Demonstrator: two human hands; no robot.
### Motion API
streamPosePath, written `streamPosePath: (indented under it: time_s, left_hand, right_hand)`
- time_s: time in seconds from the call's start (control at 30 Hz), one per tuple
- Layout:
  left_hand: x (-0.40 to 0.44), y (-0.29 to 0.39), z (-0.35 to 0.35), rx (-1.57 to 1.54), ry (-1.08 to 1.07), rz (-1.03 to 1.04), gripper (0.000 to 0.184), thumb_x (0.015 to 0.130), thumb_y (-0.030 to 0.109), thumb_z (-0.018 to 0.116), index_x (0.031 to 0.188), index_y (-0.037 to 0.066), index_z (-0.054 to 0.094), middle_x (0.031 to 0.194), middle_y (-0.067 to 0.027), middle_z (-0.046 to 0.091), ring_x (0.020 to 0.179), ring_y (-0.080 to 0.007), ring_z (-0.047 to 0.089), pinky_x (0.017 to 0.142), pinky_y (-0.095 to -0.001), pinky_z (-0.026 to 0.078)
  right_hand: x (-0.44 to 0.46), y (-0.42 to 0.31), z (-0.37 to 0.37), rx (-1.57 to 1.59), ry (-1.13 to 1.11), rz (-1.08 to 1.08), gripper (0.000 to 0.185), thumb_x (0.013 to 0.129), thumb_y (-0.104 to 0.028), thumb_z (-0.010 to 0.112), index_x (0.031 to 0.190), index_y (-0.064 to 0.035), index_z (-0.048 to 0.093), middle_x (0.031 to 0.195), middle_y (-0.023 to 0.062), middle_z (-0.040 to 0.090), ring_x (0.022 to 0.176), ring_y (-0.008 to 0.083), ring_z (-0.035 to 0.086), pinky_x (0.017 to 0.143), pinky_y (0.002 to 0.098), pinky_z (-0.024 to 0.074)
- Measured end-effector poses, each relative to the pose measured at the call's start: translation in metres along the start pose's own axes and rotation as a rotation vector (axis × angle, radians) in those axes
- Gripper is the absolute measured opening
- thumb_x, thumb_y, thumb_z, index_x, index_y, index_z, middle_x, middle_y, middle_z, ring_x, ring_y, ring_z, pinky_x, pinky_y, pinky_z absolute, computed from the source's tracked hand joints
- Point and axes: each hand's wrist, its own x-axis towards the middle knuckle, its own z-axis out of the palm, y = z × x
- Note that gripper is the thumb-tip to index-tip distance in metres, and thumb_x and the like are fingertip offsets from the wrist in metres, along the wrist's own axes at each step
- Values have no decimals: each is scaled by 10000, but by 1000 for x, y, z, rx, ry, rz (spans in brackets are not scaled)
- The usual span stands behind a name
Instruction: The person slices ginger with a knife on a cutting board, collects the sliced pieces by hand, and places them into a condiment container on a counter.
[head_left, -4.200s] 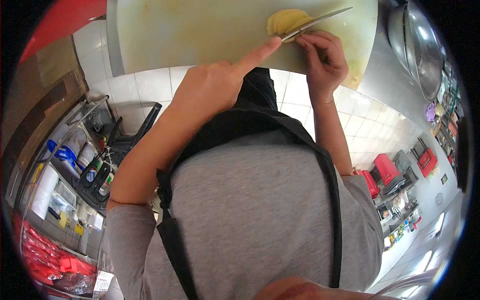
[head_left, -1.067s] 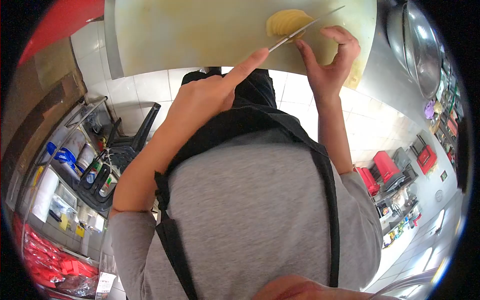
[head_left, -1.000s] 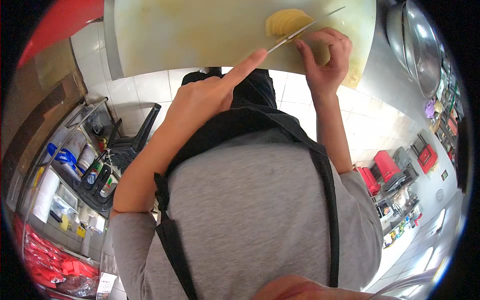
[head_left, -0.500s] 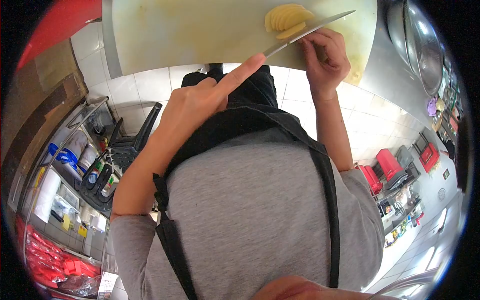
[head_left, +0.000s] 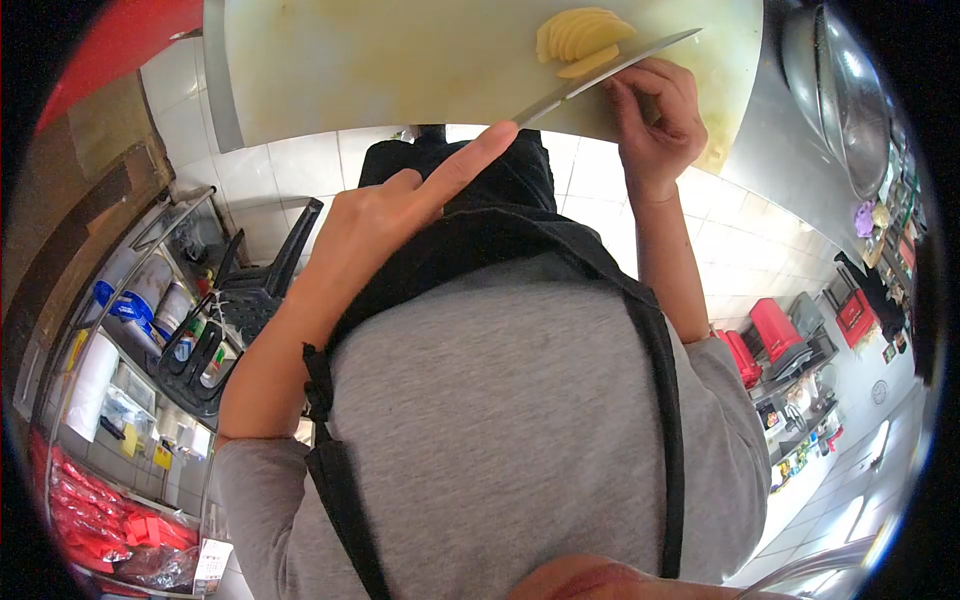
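My left hand [head_left: 400,205] is closed round the handle of a kitchen knife [head_left: 600,75], its index finger stretched along the top. The blade slants up to the right over the cutting board [head_left: 380,70]. Just beyond it, thin yellow slices [head_left: 580,32], probably potato, lie fanned out, with one slice [head_left: 590,62] apart from the fan and close to the blade. On the near side of the blade, my right hand [head_left: 660,125] is closed with fingers curled and thumb tucked in, its fingertips beside the knife. What they pinch is hidden.
Metal bowls [head_left: 835,100] stand on the steel counter to the right of the board. A black plastic chair [head_left: 255,295] and a wire shelf with bottles and bags are at the left. Red chairs [head_left: 780,330] stand farther off on the right.
My left hand and the knife have drawn back slightly toward me and to the left. The slices and my right hand sit a little farther right in view, as does the board.
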Motion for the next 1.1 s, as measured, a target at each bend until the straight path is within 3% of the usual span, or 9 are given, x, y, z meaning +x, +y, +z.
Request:
streamPosePath:
  time_s: [0.03,0.13,0.33,0.4,0.57,0.73,0.83,0.93,1.1]
  left_hand:
    - [1,-1,2,-4,3,6,825,856,9,536,1569,326,268,843,-45,609,652,-142,550,644,-283,488]
    - [7,-4,16,-23,327,100,951,752,11,692,1500,476,333,552,-20,340,438,-122,448,444,-334,491]
    - [12,0,15,68,391,128,902,790,44,678,1494,492,334,530,-13,329,394,-127,433,399,-335,466]
    - [16,-5,23,63,411,164,902,790,51,670,1496,495,325,519,-19,342,390,-139,458,388,-335,464]
    - [45,-1,23,129,208,85,873,808,-33,535,1539,382,301,784,-107,682,556,-201,599,542,-346,538]
    - [62,21,12,79,443,151,888,810,4,546,1536,423,252,632,-127,651,496,-314,625,488,-472,520]
    - [62,24,7,90,504,203,870,819,9,541,1532,421,259,677,-153,664,550,-326,651,490,-464,523]
    - [59,24,7,128,380,134,881,762,24,599,1512,398,328,881,-236,637,568,-338,658,503,-430,562]
    - [51,24,10,201,364,84,899,803,10,560,1536,428,251,658,-125,627,518,-281,629,491,-417,527]
  right_hand:
    - [0,3,1,7,15,-6,181,685,62,782,829,-32,726,900,93,709,863,237,649,793,323,507]
    - [0,5,4,22,40,-11,188,664,39,800,815,-49,732,877,91,710,843,251,651,777,335,513]
    - [-1,4,2,27,19,10,174,704,85,764,846,-9,724,922,106,708,893,238,653,823,314,502]
    - [-2,4,1,16,-2,6,168,726,104,747,863,10,721,947,110,707,913,228,652,839,304,497]
    - [1,0,0,24,-29,24,152,723,93,757,842,7,720,937,109,706,900,229,652,822,310,501]
    - [-6,1,4,90,47,65,270,712,77,778,954,-9,692,992,102,668,940,242,627,819,322,494]
    - [3,-3,1,-38,64,-1,368,701,2,819,1035,-61,677,1076,90,635,1050,247,573,883,359,433]
    - [18,-10,-16,-284,-79,-66,422,683,-100,858,1064,-129,680,1129,75,616,1118,246,520,939,390,340]
    - [47,-24,-30,-444,-295,-148,436,667,-139,861,1067,-171,689,1218,101,572,1150,263,490,980,439,291]
